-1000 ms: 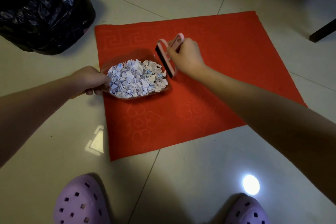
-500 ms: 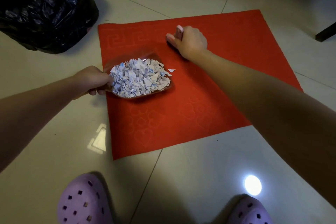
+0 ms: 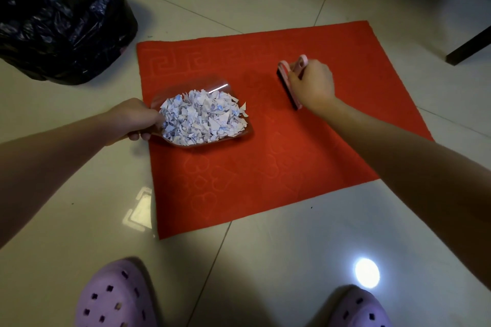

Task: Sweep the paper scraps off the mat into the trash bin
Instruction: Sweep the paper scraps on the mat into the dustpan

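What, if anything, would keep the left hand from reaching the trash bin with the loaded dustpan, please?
Probably nothing, so yes: the left hand grips the dustpan, and only bare floor lies between it and the trash bin, which stands close by on that same side.

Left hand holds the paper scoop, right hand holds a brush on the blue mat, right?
No, the mat is red, not blue, as the head view shows. The left hand holds the scoop, the right hand the brush.
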`<state>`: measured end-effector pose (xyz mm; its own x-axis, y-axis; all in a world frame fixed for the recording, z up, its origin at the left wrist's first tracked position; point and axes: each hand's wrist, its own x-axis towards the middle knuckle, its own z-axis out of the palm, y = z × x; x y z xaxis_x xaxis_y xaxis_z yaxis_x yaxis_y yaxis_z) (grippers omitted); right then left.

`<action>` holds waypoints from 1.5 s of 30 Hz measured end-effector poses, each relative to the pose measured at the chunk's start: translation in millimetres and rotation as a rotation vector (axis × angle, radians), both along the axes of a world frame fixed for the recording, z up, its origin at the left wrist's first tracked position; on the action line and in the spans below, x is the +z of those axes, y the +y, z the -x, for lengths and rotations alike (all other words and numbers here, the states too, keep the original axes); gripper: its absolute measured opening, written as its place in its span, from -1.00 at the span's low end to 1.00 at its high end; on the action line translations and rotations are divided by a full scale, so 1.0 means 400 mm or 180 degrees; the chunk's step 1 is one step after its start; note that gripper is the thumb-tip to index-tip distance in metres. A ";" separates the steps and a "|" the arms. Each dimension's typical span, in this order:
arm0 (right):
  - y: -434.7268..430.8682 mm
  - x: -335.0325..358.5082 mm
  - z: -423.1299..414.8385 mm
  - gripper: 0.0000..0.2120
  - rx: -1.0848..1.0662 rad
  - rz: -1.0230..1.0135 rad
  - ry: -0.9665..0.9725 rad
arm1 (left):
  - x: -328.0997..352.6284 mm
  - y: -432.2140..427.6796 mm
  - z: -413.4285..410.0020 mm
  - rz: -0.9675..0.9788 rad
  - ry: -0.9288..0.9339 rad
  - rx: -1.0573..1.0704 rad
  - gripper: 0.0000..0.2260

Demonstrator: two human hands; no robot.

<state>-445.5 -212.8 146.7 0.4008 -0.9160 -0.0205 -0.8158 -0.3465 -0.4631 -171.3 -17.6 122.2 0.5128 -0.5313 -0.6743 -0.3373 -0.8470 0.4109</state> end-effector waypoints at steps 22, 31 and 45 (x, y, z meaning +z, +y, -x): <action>0.063 0.045 -0.091 -0.80 0.0944 -0.0613 -0.0500 | -0.016 0.016 0.013 0.0113 0.0221 0.0158 -0.84; 0.001 0.015 -0.060 -0.81 0.0661 -0.0829 -0.1271 | -0.024 0.013 0.005 0.0092 0.0272 0.0277 -0.84; 0.010 -0.023 -0.130 -0.62 0.0319 0.0013 0.0042 | 0.008 0.032 -0.029 -0.0013 -0.0391 0.0023 -0.77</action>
<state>-393.6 -208.8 137.4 0.4902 -0.8713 -0.0228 -0.7829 -0.4287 -0.4509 -159.7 -4.9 125.5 0.5954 -0.5247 -0.6084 -0.3788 -0.8512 0.3634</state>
